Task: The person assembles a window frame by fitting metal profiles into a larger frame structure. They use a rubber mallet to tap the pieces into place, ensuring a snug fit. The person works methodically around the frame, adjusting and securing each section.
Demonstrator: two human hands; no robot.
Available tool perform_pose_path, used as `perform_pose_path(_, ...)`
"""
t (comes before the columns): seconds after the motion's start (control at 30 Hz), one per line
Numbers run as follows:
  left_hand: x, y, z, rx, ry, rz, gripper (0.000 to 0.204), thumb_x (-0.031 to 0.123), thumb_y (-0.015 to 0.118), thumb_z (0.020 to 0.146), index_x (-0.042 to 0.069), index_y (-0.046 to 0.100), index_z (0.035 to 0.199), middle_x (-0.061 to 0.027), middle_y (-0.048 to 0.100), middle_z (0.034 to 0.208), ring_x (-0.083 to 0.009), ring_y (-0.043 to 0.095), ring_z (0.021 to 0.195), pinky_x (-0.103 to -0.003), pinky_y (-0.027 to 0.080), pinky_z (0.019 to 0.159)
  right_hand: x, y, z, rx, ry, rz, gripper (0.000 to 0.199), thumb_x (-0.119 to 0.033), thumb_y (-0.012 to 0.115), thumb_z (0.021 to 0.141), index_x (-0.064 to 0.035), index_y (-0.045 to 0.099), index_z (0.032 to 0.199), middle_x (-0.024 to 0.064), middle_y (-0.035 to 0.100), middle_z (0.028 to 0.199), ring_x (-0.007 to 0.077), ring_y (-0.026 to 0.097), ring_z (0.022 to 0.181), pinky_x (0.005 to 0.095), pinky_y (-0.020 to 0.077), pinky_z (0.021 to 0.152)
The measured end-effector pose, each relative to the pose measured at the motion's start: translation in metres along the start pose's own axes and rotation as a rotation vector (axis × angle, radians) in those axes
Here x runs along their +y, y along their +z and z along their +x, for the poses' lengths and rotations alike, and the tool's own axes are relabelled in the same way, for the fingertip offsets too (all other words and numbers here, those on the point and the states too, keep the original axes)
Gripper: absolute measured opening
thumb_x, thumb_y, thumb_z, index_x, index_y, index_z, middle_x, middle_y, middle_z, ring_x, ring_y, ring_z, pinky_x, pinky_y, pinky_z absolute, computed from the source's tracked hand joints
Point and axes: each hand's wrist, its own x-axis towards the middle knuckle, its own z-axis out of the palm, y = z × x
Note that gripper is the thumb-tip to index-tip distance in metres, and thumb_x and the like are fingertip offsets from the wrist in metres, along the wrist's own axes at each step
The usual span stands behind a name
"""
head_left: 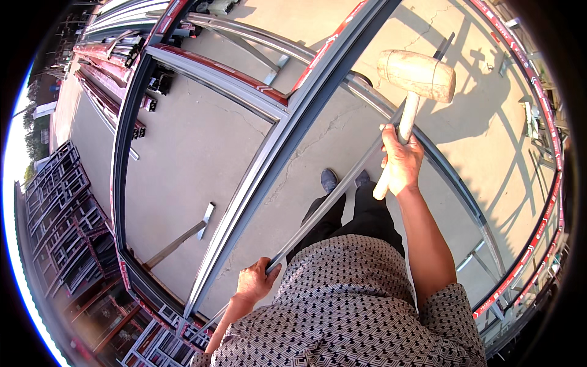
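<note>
My right hand (403, 164) is closed round the handle of a wooden mallet (417, 76), its pale barrel-shaped head raised beyond my fingers. A long, thin grey metal strip (327, 205) slants from lower left to upper right across my body. My left hand (255, 279) is closed round its lower part. Higher up, the strip runs behind the mallet handle and my right hand; whether those fingers also touch it I cannot tell. I stand inside a large grey metal window frame (244, 211), whose dividing bar lies left of me. Red-and-white film covers parts of its edges.
Curved metal rails (437, 153) pass under the frame as supports. Bundles of long profiles (101, 85) lie on the concrete floor (189, 144) at the far left. Finished-looking frames (61, 214) are stacked at the left. A slanted support leg (183, 238) shows through the left opening.
</note>
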Motion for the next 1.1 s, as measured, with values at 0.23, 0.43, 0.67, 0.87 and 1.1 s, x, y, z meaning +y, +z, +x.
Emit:
perform_pose_path(0.23,-0.001,-0.010,0.012,0.245,0.049,0.003,0.039,0.042,0.070,0.103,0.004,0.068,0.104,-0.0187,0.075,0.078,-0.0435,0.074,0.072,-0.054,0.059,0.071,-0.033,0.042,0.038,-0.120,-0.135,0.043,0.029,-0.029,0.079,0.102,-0.0114,0.064,0.084,-0.0077,0.053,0.067,0.0035,0.047,0.051,0.0255,0.0459,0.044)
perform_pose_path(0.43,0.067,-0.050,0.060,0.434,0.173,0.145,0.037,0.042,0.072,0.102,0.006,0.068,0.097,-0.0172,0.074,0.072,-0.0408,0.073,0.068,-0.052,0.059,0.067,-0.066,0.051,0.081,-0.178,-0.165,0.087,0.034,-0.032,0.081,0.100,-0.0110,0.060,0.082,-0.0068,0.054,0.064,0.0040,0.048,0.050,0.0271,0.0442,0.042)
perform_pose_path(0.67,0.133,-0.081,0.116,0.484,0.144,0.153,0.038,0.042,0.073,0.101,0.005,0.069,0.093,-0.0180,0.073,0.072,-0.0412,0.073,0.068,-0.052,0.058,0.065,-0.103,0.060,0.139,-0.184,-0.162,0.060,0.037,-0.032,0.080,0.100,-0.0108,0.058,0.079,-0.0066,0.053,0.063,0.0035,0.047,0.052,0.0280,0.0432,0.042)
perform_pose_path(0.87,0.169,-0.110,0.138,0.468,0.111,0.170,0.038,0.041,0.071,0.102,0.004,0.069,0.093,-0.0215,0.073,0.073,-0.0442,0.073,0.069,-0.055,0.058,0.066,-0.121,0.067,0.180,-0.194,-0.180,0.059,0.040,-0.032,0.080,0.100,-0.0105,0.056,0.077,-0.0052,0.053,0.061,0.0048,0.048,0.049,0.0286,0.0433,0.043)
perform_pose_path(1.1,0.187,-0.127,0.154,0.465,0.066,0.170,0.039,0.043,0.069,0.103,0.006,0.069,0.094,-0.0228,0.073,0.073,-0.0449,0.073,0.071,-0.056,0.059,0.068,-0.135,0.080,0.207,-0.203,-0.143,0.038,0.041,-0.035,0.081,0.100,-0.0101,0.057,0.078,-0.0045,0.054,0.061,0.0053,0.050,0.049,0.0291,0.0439,0.043)
